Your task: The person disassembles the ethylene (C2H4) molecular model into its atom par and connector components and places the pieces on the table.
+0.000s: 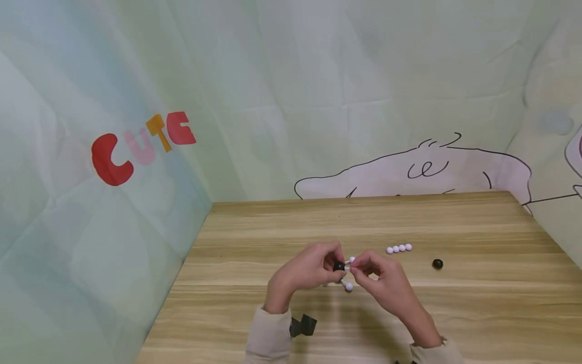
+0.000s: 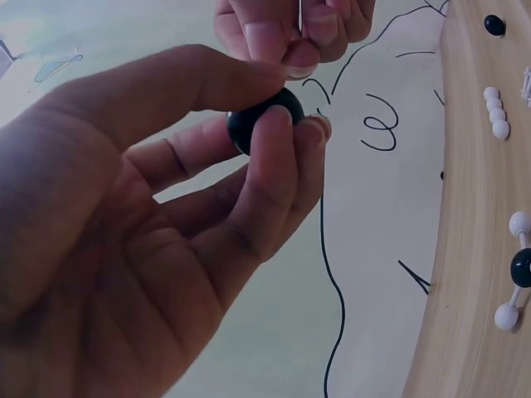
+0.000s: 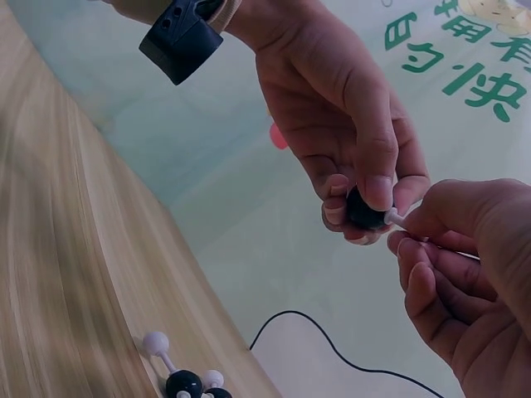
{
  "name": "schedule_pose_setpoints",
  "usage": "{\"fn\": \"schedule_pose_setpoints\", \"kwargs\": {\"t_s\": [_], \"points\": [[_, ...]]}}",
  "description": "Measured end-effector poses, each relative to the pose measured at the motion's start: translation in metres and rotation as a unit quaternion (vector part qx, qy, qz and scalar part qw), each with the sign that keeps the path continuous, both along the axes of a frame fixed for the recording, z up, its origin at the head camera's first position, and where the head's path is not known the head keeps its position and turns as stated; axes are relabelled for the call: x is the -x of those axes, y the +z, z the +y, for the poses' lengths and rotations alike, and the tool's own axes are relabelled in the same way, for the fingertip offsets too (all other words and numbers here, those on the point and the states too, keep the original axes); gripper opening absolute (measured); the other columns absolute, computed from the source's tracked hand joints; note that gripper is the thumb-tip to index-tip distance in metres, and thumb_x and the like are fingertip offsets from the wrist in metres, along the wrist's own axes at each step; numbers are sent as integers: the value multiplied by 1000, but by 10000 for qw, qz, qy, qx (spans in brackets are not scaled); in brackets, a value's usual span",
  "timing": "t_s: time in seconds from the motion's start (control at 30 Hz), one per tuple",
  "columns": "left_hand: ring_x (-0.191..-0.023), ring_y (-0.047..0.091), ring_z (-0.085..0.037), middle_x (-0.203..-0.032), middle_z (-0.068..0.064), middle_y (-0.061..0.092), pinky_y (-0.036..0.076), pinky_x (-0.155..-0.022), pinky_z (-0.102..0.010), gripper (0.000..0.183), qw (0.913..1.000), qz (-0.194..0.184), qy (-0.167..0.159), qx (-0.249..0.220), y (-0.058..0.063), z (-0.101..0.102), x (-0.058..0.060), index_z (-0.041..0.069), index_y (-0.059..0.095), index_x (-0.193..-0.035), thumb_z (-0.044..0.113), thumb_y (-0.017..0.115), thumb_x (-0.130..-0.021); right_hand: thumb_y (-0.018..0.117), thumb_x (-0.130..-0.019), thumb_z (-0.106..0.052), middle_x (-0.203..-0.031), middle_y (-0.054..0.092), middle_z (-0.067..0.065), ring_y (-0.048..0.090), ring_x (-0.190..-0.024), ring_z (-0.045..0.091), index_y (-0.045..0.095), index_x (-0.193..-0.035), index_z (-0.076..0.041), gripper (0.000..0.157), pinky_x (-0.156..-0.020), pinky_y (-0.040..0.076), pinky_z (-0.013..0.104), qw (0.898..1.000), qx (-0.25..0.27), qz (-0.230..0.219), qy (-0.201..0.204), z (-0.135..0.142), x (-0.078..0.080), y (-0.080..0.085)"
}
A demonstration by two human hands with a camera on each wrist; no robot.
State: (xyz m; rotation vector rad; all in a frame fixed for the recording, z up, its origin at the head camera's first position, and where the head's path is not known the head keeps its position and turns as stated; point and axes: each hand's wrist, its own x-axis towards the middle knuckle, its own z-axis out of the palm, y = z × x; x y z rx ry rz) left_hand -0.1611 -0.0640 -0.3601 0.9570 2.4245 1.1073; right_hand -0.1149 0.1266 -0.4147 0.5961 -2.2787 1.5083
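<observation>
Held between the thumb and fingers of my left hand (image 1: 309,267) is a black ball (image 1: 338,267), seen closer in the left wrist view as a glossy black ball (image 2: 245,126). A short white stick (image 3: 393,217) stands out from it in the right wrist view. My right hand (image 1: 385,282) pinches that stick between thumb and fingertips, close against the ball. Below the hands, a ball-and-stick model lies on the table, with a black ball (image 3: 183,383) joined by sticks to white balls (image 3: 156,343). The hands hide part of it in the head view.
A row of several white balls (image 1: 399,248) lies on the wooden table (image 1: 254,232) beyond my right hand. A loose black ball (image 1: 437,264) sits farther right. White sticks (image 2: 527,83) show near the row. A printed cloth backdrop (image 1: 282,101) stands behind and left of the table.
</observation>
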Motion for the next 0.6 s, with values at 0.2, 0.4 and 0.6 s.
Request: {"fn": "schedule_pose_setpoints", "kwargs": {"t_s": [0.2,0.4,0.6], "points": [[-74,59,-3,-86,1,64,51,-67,-18,14,9999,-112,5,65,1,-1,0,10,59,-91,6,71,-84,70,-85,-3,-79,69,-2,60,-70,1,65,-87,-17,16,-62,52,23,9999,-40,108,13,0,-1,-1],[-75,56,-9,-88,-2,62,48,-64,-20,12,9994,81,312,153,-1,-20,5,7,56,-91,5,67,-85,70,-83,0,-78,68,-1,60,-68,1,66,-87,-11,13,-61,51,22,9987,-25,-4,-507,18,-1,1],[-74,55,-11,-88,-3,63,47,-63,-24,12,9938,257,1065,160,2,-51,8,7,56,-91,7,68,-86,69,-86,-5,-78,66,4,57,-64,2,66,-91,-8,6,-55,46,18,9840,-336,-404,-1700,62,5,2]]}}
